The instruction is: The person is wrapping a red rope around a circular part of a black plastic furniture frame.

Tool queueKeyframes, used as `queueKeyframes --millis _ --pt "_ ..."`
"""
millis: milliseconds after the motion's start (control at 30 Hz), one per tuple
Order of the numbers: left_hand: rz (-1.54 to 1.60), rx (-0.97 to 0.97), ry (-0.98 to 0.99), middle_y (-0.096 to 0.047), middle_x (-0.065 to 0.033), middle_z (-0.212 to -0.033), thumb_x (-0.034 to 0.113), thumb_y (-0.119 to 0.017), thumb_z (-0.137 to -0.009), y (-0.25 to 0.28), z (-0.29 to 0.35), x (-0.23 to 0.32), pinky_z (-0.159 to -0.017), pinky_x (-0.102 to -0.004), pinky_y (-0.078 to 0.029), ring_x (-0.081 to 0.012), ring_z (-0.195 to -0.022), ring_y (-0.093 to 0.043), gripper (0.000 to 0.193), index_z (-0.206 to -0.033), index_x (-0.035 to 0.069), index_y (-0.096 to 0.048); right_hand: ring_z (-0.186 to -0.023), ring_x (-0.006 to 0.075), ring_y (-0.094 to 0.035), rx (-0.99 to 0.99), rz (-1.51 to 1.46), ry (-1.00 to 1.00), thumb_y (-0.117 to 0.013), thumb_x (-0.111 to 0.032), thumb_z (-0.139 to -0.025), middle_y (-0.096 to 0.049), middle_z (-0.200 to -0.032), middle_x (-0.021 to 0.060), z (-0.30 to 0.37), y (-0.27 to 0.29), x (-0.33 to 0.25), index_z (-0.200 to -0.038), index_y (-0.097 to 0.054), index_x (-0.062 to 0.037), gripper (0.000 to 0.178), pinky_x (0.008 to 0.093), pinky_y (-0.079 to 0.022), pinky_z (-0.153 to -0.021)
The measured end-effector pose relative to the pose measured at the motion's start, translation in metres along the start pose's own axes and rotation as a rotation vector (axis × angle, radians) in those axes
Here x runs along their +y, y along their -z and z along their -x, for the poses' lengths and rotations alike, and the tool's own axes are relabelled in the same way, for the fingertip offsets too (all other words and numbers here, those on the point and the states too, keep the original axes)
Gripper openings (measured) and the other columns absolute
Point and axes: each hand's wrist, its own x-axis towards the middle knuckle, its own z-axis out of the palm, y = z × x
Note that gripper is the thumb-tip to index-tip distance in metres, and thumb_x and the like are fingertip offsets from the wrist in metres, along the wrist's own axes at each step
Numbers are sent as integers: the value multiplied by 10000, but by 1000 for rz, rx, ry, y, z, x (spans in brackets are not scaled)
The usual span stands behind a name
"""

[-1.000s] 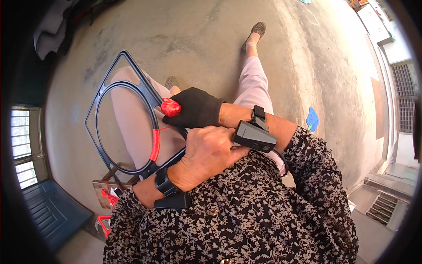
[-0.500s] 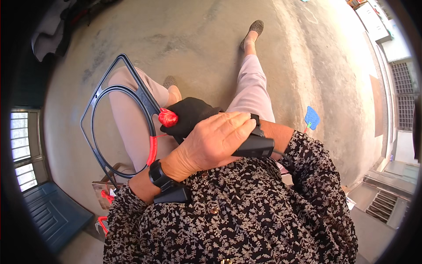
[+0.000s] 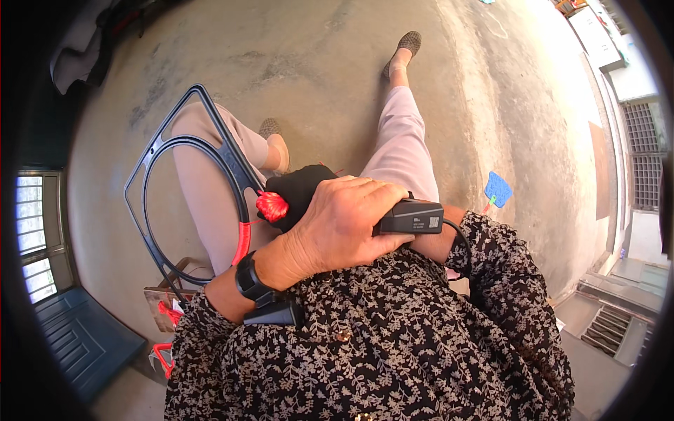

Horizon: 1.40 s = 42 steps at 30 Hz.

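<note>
My left hand point(image 3: 342, 223) lies across my right wrist. Its thumb and fingers close round a small black box-shaped device point(image 3: 413, 217) strapped there, from which a black cable runs to my right sleeve. Most of my right hand is hidden behind the left, so its fingers do not show. Just beyond my left hand is a soft black thing point(image 3: 303, 193), cloth or a glove. Beside it a shiny red tuft of cord point(image 3: 272, 205) hangs at a dark plastic frame point(image 3: 242, 172). Red cord is wrapped round part of the frame's ring, which rests over my left thigh.
A blue fly-swatter head point(image 3: 498, 189) shows to the right of my leg. At the lower left are a wooden stool-like piece point(image 3: 158, 309), red-handled things point(image 3: 163, 358) and a blue panelled door point(image 3: 88, 344). Concrete floor point(image 3: 316, 70) stretches ahead.
The wrist device has turned so that its labelled face shows, and my left thumb now lies under it. The black thing and red tuft have shifted slightly downward.
</note>
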Motion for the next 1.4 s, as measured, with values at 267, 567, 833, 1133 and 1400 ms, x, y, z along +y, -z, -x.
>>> queueKeyframes --millis 267,567,833,1133,1400 --pt "137 -182 176 -632 -121 -813 164 -768 -645 4 -10 -1 -664 -358 -487 -306 -756 -625 370 -955 42 -607 -738 318 -624 17 -14 4 -587 -428 -775 -634 -741 155 5 -1 1 -815 -621 -88 344 389 -480 -659" --pt "195 -24 213 -652 -105 -974 89 -793 -619 40 8 9 -778 -296 -493 -195 -873 -639 498 -1072 21 -600 -744 313 -628 99 -64 102 -576 -431 -778 -638 -746 151 12 -12 28 -821 -626 -95 342 385 -484 -663" --pt "296 859 710 -593 -69 -980 72 -603 -861 53 91 -29 -667 -206 -474 -87 -834 -564 243 -1081 -7 -540 -663 296 -628 7 -138 -134 -684 -369 -759 -632 -709 151 12 5 -1 -878 -630 -76 321 363 -480 -620" --pt "174 752 844 -558 -41 -936 36 -598 -859 58 107 -22 -658 -178 -455 -71 -820 -528 336 -1164 -11 -467 -538 120 -552 48 -964 -464 -676 -227 -806 -579 -613 42 15 21 23 -769 -600 -35 210 264 -445 -530" --pt "626 431 983 -622 -55 -737 186 -493 -955 57 123 -17 -590 -213 -488 -96 -625 -593 211 -969 -14 -559 -573 157 -535 187 -1341 -460 -609 -218 -859 -528 -633 41 32 48 11 -797 -540 -72 174 295 -442 -532"
